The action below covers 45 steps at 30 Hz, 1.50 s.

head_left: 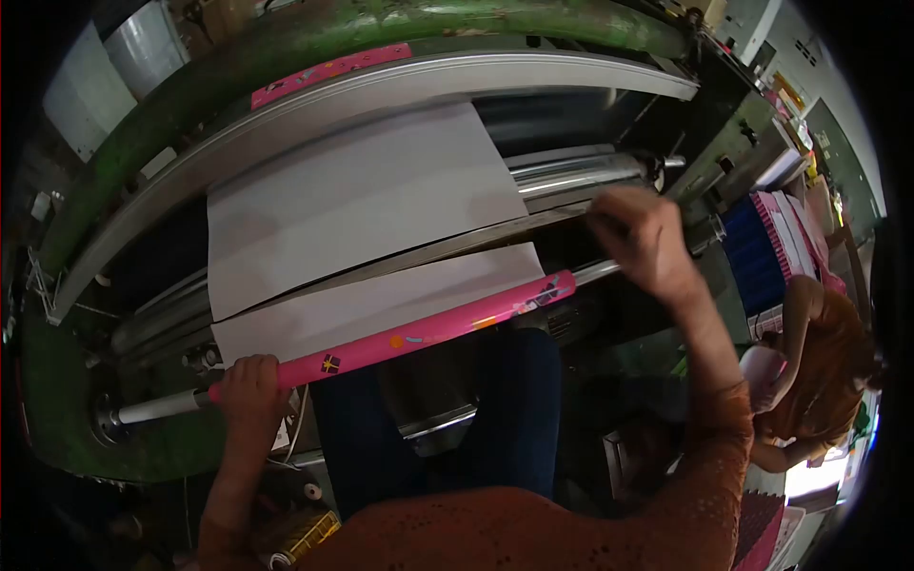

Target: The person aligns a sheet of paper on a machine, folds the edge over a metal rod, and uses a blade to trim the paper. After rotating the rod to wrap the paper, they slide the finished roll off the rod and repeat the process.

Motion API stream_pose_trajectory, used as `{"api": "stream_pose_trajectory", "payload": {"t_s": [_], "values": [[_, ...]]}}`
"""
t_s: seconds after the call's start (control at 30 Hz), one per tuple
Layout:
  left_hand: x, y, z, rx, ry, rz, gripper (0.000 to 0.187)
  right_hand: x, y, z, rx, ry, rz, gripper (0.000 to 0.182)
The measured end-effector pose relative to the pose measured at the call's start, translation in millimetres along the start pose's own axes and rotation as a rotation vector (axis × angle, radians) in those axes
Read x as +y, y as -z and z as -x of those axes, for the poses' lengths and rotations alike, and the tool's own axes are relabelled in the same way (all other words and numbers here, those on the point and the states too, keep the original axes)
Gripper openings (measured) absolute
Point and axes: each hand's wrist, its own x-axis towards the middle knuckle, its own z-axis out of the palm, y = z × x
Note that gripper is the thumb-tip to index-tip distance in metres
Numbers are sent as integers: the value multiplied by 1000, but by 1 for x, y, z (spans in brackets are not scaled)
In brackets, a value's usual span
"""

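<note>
A roll of pink printed paper [428,333] sits on a metal shaft [157,407] across my lap. The paper's white underside [381,300] runs up from the roll. Beyond a narrow dark gap lies a wider white sheet [362,200] on the machine. My left hand [251,385] is wrapped round the left end of the roll. Past the roll's right end, my right hand [643,238] is raised over the shaft, its fingers curled closed. Whatever those fingers hold, if anything, is hidden.
A pale curved bar [381,86] and a green machine frame [400,24] span the back. A pink printed strip [328,74] lies behind the bar. Silver rollers [581,173] lie right of the sheet. Another person in an orange top [824,371] is at the right, near stacked pink-edged goods [790,233].
</note>
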Motion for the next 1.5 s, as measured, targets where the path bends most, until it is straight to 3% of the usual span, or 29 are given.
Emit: {"api": "stream_pose_trajectory", "payload": {"t_s": [0.07,0.13,0.23,0.33,0.47,0.5,0.6,0.9,1.0,1.07,1.1,1.17,1.23,1.3,1.37,1.43,1.47,1.5], "values": [[-4,0,-1,-55,-26,-25,44,-55,-38,33,-210,-36,-582,10],[-5,-7,-1,-55,-17,-51,42,-97,-86,63,-655,-86,-680,14],[39,-15,-36,-59,-83,18,37,-126,-179,106,-705,-109,-436,15],[122,-20,-98,-28,-199,16,19,-116,-217,123,-740,-123,-413,22],[242,-42,-178,117,-253,-58,6,-78,-275,150,-750,-173,-319,28],[269,-45,-196,146,-252,-76,6,-72,-300,165,-506,-215,-388,34],[341,-58,-242,228,-254,-48,7,-71,-357,176,-192,-271,-461,39],[504,-84,-344,209,-126,108,6,-74,-332,170,-206,-294,-536,30],[537,-94,-366,214,-209,252,15,-70,-323,176,-229,-302,-550,27],[540,-81,-361,326,-252,287,24,-67,-321,176,-240,-298,-541,25],[530,-71,-351,446,-332,303,31,-67,-323,177,-246,-293,-536,24],[490,-40,-317,491,-491,328,41,-65,-320,176,-260,-283,-516,23],[427,-16,-274,460,-716,502,33,-63,-318,179,-301,-285,-484,21],[369,-16,-227,268,-717,716,28,-63,-304,179,-389,-274,-446,20],[296,-15,-175,111,-633,839,23,-61,-260,166,-627,-273,-389,19],[219,-15,-118,-212,-372,943,17,-63,-190,134,-952,-226,-331,18],[182,-8,-94,-478,-187,889,20,-67,-153,115,-1031,-189,-339,17],[149,-10,-70,-684,19,750,27,-66,-122,100,-836,-68,-511,11]]}}
